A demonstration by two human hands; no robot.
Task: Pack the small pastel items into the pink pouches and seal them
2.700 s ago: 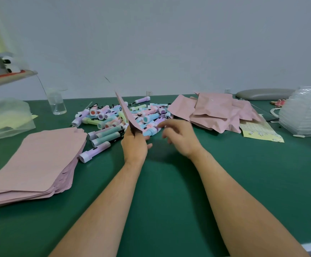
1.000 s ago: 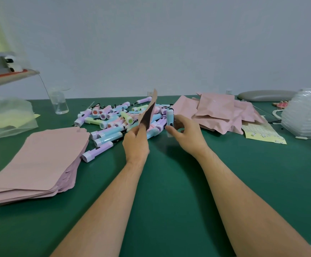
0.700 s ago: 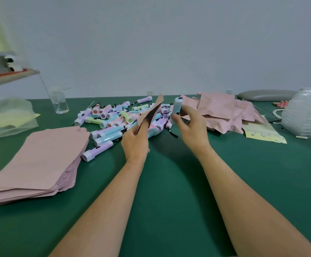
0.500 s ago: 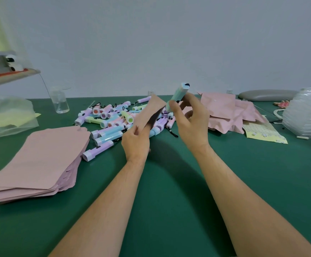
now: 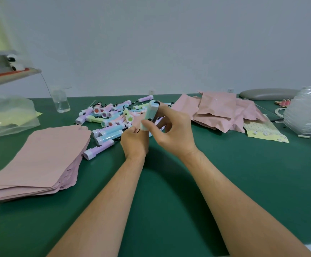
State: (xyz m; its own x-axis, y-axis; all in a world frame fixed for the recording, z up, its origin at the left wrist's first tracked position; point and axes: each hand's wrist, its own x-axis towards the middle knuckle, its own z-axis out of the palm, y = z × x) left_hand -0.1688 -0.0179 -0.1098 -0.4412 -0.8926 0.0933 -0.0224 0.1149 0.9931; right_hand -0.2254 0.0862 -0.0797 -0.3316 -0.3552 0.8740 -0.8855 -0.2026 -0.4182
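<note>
My left hand (image 5: 135,140) grips a pink pouch (image 5: 137,120) by its lower part, and most of the pouch is hidden behind my fingers. My right hand (image 5: 173,130) pinches a pale blue-green item (image 5: 151,114) and holds it upright, its lower end at the pouch's mouth. Just behind both hands, a pile of pastel items (image 5: 112,115) in purple, blue, pink and green lies on the green table (image 5: 169,191). A stack of flat empty pink pouches (image 5: 45,156) sits at the left. Filled pink pouches (image 5: 219,110) are heaped at the back right.
A clear bottle (image 5: 61,101) stands at the back left, beside a clear plastic bag (image 5: 6,115). At the right are a yellow sticker sheet (image 5: 262,130), stacked clear plastic trays (image 5: 308,115) and a grey pad (image 5: 268,93).
My right hand picked a blue-green item from the pile, lifted it, then brought it down and left to the pouch mouth. My left hand kept hold of the pouch and tilted it.
</note>
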